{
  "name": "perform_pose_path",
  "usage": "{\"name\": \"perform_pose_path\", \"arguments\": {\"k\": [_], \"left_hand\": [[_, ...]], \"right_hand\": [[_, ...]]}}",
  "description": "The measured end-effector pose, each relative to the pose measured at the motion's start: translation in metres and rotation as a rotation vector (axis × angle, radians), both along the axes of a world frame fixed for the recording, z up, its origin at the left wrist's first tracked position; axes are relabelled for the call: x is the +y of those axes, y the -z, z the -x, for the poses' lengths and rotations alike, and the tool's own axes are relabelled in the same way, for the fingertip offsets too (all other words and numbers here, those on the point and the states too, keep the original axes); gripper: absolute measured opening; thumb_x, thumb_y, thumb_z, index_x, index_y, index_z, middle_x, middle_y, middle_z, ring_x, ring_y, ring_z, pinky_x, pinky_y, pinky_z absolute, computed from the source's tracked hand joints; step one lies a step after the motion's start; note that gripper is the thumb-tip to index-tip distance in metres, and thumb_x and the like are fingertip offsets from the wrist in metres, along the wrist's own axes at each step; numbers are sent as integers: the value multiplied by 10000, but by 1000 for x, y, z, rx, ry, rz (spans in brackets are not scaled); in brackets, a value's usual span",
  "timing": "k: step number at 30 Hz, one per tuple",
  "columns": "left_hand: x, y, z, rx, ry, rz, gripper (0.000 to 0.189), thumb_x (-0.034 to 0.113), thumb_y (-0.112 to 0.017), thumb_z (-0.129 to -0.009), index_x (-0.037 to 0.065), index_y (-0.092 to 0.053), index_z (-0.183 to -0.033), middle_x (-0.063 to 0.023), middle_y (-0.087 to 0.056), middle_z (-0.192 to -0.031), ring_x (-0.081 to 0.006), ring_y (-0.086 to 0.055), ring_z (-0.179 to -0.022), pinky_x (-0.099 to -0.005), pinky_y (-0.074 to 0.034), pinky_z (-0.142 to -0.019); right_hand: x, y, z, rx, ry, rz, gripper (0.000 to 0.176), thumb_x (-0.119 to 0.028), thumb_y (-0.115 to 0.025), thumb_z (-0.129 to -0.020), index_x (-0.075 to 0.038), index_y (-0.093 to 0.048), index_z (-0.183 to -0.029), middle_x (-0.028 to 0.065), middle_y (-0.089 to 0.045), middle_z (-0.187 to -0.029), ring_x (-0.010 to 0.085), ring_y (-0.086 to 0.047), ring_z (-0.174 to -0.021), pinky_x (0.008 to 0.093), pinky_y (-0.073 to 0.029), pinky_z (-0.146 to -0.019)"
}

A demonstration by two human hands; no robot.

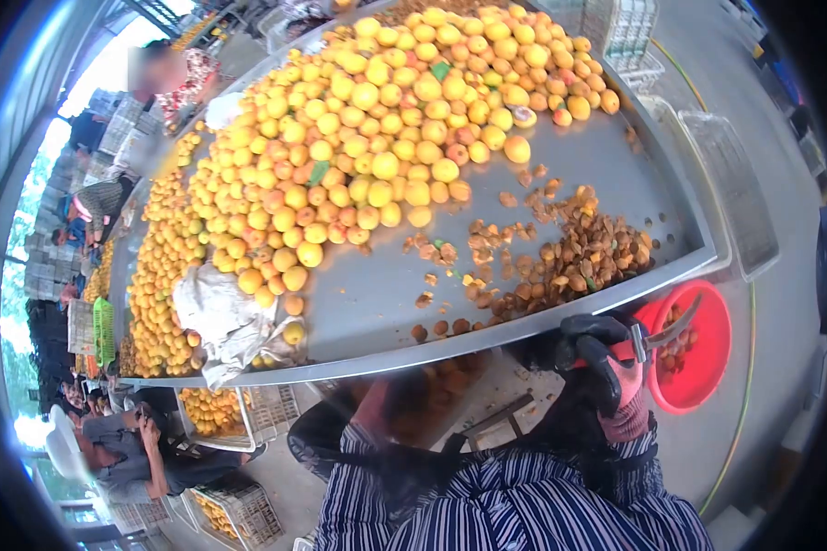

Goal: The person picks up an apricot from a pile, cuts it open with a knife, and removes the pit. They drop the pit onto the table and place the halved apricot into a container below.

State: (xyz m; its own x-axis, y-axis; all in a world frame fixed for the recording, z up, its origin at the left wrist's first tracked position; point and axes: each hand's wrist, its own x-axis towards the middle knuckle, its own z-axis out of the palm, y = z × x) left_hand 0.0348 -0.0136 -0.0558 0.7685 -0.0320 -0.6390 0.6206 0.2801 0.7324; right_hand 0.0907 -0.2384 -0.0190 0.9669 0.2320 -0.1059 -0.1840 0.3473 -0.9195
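Note:
My right hand (602,363), in a black glove with a pink cuff, is closed at the table's front edge. It grips a curved knife (673,328) with a red handle, the blade pointing right over a red bucket (719,354). My left hand (418,395) is a dark blur below the table edge, beside brownish-orange fruit pieces (455,372); its fingers cannot be made out. A large heap of yellow-orange apricots (368,129) covers the back and left of the metal table (368,308). Brown pits and scraps (588,243) lie piled at the front right.
A crumpled white sack (225,308) lies at the table's left front. Crates of apricots (230,514) stand on the floor at left. An empty-looking plastic crate (730,184) is beside the table's right side. Other people (133,455) are along the left; a yellow hose (744,395) runs at right.

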Motion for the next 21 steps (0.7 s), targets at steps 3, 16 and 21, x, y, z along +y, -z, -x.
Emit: {"name": "perform_pose_path", "arguments": {"k": [3, 16, 21], "left_hand": [[10, -23, 3, -68, -62, -6, 335, 159, -489, -900, 2, -522, -1195, -132, -633, -1007, -250, -638, -824, -316, -523, -719], [126, 21, -40, -383, -528, -176, 334, 192, -566, -880, 49, -545, -1180, -133, -651, -985, -255, -652, -707, -357, -514, -557], [274, 99, -61, -359, -958, -668, 348, 177, -668, -820, 82, -586, -1145, -60, -651, -895, -163, -605, -650, -287, -490, -537]], "right_hand": [[-9, -7, 4, 112, -156, 241, 345, -193, -557, -877, 69, -581, -1100, 181, -625, -946, 220, -616, -817, 313, -498, -728], [6, -29, 4, 14, 84, 188, 207, -58, -499, -865, 55, -591, -1012, 55, -606, -723, 89, -548, -542, 197, -414, -477], [5, -10, -37, -19, -62, 215, 227, -50, -552, -845, 47, -593, -1047, 71, -626, -804, 131, -597, -621, 244, -472, -511]]}}
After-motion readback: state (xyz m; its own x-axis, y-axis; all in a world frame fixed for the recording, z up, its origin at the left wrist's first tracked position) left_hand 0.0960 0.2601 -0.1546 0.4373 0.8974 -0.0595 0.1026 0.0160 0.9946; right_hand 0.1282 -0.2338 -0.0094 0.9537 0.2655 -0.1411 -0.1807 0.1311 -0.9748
